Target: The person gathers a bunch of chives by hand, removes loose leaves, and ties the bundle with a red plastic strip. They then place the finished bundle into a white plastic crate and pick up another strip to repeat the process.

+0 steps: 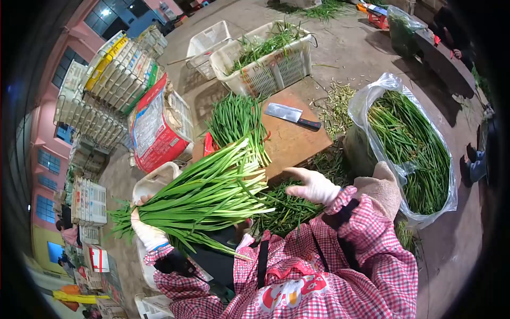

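Observation:
My left hand [147, 229], in a white glove, is closed round the leafy end of a large bunch of garlic chives [204, 189]. The pale stem ends fan out to the right, over my lap. My right hand [313, 186], also gloved, is empty with its fingers apart, just right of those stem ends. Beyond it is a wooden board [295, 142] bearing a cleaver [285, 112] with a dark handle. Another bundle of chives [236, 119] lies along the board's left side. Loose green trimmings [289, 207] are heaped below my right hand.
A clear plastic bag [366, 101] full of greens stands at right. Behind the board are a white crate [279, 72] of greens and another white basket [208, 42]. Stacked crates [119, 69] and a red-and-white sack [156, 127] stand at left. Cut stem pieces [338, 106] litter the floor.

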Demonstrator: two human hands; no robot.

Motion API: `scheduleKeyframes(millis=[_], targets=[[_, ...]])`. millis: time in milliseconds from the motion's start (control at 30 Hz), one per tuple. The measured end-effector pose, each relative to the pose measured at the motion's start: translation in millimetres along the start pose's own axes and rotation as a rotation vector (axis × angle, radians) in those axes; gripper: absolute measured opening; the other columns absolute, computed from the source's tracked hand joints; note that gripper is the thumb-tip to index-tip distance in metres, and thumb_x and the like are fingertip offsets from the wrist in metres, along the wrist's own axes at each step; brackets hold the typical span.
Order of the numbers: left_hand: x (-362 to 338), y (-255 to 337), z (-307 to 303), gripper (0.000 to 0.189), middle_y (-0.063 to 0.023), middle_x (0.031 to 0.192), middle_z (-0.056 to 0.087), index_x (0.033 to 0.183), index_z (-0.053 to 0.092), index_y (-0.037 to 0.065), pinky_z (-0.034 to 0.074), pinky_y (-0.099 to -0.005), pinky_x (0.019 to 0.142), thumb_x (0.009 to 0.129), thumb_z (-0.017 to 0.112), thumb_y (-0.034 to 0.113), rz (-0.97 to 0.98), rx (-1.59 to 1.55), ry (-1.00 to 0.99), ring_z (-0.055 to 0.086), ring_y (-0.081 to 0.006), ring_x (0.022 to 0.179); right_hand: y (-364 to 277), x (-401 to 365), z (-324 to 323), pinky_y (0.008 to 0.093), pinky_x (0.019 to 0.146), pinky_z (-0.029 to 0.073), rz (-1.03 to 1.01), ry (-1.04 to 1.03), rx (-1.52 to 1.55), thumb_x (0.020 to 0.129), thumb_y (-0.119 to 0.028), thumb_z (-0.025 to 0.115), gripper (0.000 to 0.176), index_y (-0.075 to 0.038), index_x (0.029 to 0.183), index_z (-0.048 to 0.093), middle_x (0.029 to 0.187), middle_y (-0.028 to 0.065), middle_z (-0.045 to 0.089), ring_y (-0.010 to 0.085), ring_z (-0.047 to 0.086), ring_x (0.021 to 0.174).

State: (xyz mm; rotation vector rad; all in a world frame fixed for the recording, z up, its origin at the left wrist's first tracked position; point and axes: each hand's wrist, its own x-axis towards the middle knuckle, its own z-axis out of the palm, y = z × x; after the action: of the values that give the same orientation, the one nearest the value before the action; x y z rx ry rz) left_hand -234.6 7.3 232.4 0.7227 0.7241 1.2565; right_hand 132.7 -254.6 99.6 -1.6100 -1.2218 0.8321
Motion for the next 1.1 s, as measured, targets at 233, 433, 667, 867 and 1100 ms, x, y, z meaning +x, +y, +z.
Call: scheduleKeyframes(millis=[233,433,667,867,1100], targets=[[-9.8,-24.9,-12.4,0.019,-0.0091,0.100,0.067,0.087,0.059,0.008,0.045,-0.0495,0.095,0.090,0.052,0.026,-0.014,-0.059,-0.009,0.060,-0.0282,0.102,-16.4,50.7,56.9,0.0259,0.077,0.048,0.102,-0.047,0.786,0.083,-0.017,0.070,0.032,0.002,0.108,0.064,0.091,0.0025,0.067,0.0096,0.059,0.081],[-16.9,-38.3,-12.9,0.019,-0.0083,0.103,0.067,0.093,0.061,0.008,0.043,-0.0503,0.098,0.088,0.052,0.024,0.020,-0.084,0.047,0.058,-0.0290,0.108,-25.6,58.9,65.8,0.0259,0.069,0.049,0.161,0.270,1.105,0.084,-0.014,0.067,0.026,0.002,0.104,0.064,0.087,0.0040,0.066,0.0116,0.059,0.075],[-15.2,-45.2,-26.5,0.020,-0.0085,0.103,0.068,0.093,0.065,0.007,0.043,-0.0491,0.098,0.085,0.053,0.021,0.006,-0.101,-0.015,0.060,-0.0269,0.105,4.4,53.6,41.3,0.0268,0.078,0.046,0.099,0.733,0.642,0.087,-0.019,0.062,0.025,0.003,0.101,0.063,0.090,0.0067,0.066,0.0123,0.058,0.083],[-23.8,-27.6,-24.6,0.021,-0.0096,0.102,0.068,0.093,0.065,0.006,0.045,-0.0481,0.096,0.086,0.054,0.022,-0.019,-0.194,-0.014,0.061,-0.0271,0.102,50.4,-8.1,-40.6,0.0304,0.072,0.048,0.197,0.472,0.092,0.084,-0.021,0.062,0.020,-0.005,0.095,0.067,0.080,0.0076,0.066,0.0178,0.062,0.078],[-24.6,-38.3,-18.2,0.019,-0.0083,0.102,0.067,0.091,0.066,0.008,0.045,-0.0465,0.097,0.086,0.054,0.022,0.050,-0.168,0.000,0.060,-0.0250,0.104,-23.7,-10.8,-11.6,0.0270,0.055,0.047,0.222,0.089,0.542,0.089,-0.024,0.060,0.031,-0.006,0.114,0.063,0.075,0.0050,0.064,0.0149,0.059,0.060]])
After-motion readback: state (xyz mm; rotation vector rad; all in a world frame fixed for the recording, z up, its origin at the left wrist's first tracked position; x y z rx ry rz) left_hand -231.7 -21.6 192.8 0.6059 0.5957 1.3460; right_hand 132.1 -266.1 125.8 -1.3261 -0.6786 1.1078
